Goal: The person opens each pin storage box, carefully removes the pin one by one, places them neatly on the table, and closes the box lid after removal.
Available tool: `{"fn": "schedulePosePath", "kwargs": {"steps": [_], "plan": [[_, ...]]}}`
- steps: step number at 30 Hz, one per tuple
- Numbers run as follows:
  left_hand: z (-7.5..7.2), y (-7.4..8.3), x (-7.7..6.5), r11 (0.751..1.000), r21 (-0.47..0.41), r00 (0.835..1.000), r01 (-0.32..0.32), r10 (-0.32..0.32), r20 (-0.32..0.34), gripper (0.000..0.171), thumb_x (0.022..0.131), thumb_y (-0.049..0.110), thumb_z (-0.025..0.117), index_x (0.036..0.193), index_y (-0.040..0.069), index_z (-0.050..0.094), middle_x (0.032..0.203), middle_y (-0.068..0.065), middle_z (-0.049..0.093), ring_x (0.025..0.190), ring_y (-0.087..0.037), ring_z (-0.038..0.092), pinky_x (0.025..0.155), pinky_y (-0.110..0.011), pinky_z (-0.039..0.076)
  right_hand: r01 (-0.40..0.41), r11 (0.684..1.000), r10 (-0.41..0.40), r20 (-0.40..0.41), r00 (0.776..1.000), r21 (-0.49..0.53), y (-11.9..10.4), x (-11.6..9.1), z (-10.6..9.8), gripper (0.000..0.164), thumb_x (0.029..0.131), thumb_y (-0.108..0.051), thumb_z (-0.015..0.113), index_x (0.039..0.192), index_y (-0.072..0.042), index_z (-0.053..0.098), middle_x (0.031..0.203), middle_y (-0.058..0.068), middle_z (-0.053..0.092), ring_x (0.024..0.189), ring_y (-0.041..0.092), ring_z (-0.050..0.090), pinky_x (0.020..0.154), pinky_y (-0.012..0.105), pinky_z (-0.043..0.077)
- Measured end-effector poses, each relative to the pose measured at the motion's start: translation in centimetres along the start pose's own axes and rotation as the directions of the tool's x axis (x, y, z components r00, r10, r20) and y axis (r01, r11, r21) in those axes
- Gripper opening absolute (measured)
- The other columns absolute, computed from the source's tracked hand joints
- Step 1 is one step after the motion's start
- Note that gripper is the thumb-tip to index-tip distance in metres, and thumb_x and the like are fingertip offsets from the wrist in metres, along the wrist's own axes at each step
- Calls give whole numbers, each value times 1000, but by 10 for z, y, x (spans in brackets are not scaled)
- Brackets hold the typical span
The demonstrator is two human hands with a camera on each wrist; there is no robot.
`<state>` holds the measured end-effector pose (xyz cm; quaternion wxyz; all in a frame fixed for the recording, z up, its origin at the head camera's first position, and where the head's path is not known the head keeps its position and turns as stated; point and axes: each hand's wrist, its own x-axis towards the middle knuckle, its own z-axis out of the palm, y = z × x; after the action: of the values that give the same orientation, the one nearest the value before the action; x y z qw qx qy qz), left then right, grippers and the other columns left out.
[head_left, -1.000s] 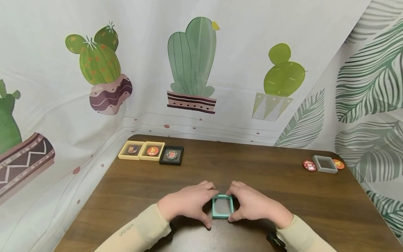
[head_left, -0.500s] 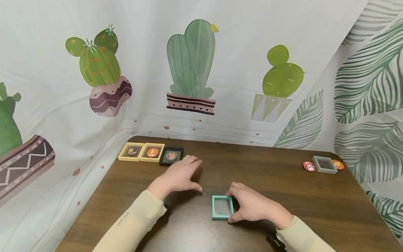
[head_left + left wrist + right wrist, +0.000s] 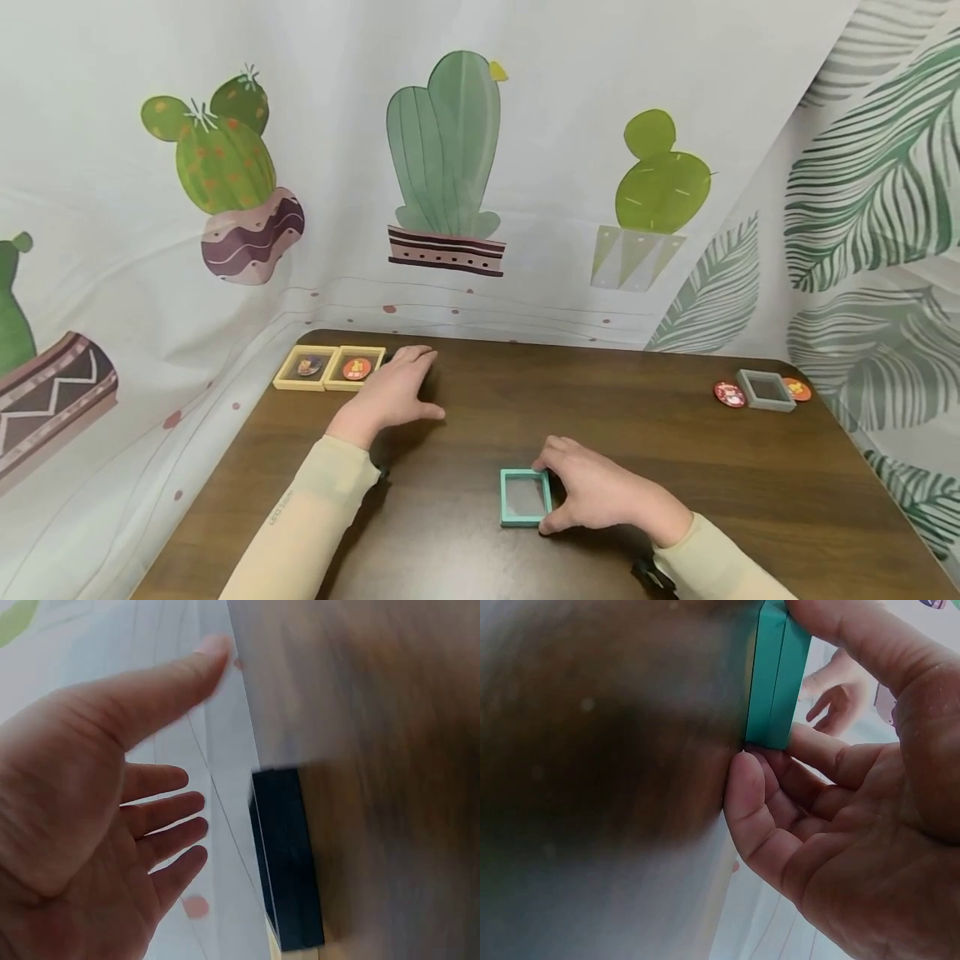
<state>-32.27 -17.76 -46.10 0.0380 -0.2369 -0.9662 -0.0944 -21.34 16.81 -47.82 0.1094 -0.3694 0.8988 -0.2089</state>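
My right hand holds the right side of a teal square display frame, thumb on the near corner and fingers on the far one. The frame lies flat on the table with a see-through middle; the right wrist view shows its teal edge between thumb and fingers. My left hand reaches over the far left of the table, thumb spread from the fingers, nothing in it. It hides the black square frame in the head view. In the left wrist view that black frame stands just beyond the left hand's fingertips.
Two yellow frames with round badges sit side by side at the far left. At the far right a grey frame lies between a red badge and an orange badge. A cactus-print cloth hangs behind the brown table.
My left hand has let go of the teal frame and moved left and away to the black frame. The right hand has stayed at the teal frame.
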Motion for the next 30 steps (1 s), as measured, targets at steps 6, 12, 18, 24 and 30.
{"fn": "schedulePosePath", "kwargs": {"steps": [6,12,18,24,30], "plan": [[4,-24,-3,999,-12,999,49,-49,-1,112,63,57,87,148,4,39,154,-14,33,141,-31,26,107,-51,33,10,1000,-10,-9,1000,-15,-1,2,-1,63,71,-54,82,116,-15,60,106,-11,49,98,8,44,84,28,44],[8,-35,-4,996,-65,998,54,-52,29,109,66,53,87,148,1,38,153,-18,34,140,-34,27,109,-51,30,11,1000,-11,-8,1000,-23,-1,1,-1,63,71,-54,82,117,-17,59,108,-11,48,100,9,44,86,29,44],[11,-38,-3,993,-96,996,71,-66,57,108,68,52,86,149,0,36,153,-18,34,141,-34,27,110,-49,27,37,999,-38,-31,999,-28,1,0,1,62,70,-52,82,116,-18,60,107,-11,48,99,8,44,84,28,44],[14,-40,-2,991,-107,995,77,-70,69,106,72,51,83,150,0,34,155,-18,31,143,-33,23,111,-50,26,37,999,-38,-36,999,-29,2,-1,1,62,70,-52,82,117,-18,60,107,-11,48,98,8,43,83,27,44],[18,-45,-3,993,-96,996,71,-65,62,102,75,51,82,149,-1,35,155,-19,30,143,-35,21,110,-52,26,33,999,-33,-23,999,-21,0,-1,1,62,70,-51,82,117,-17,60,107,-10,49,97,8,43,82,26,44]]}}
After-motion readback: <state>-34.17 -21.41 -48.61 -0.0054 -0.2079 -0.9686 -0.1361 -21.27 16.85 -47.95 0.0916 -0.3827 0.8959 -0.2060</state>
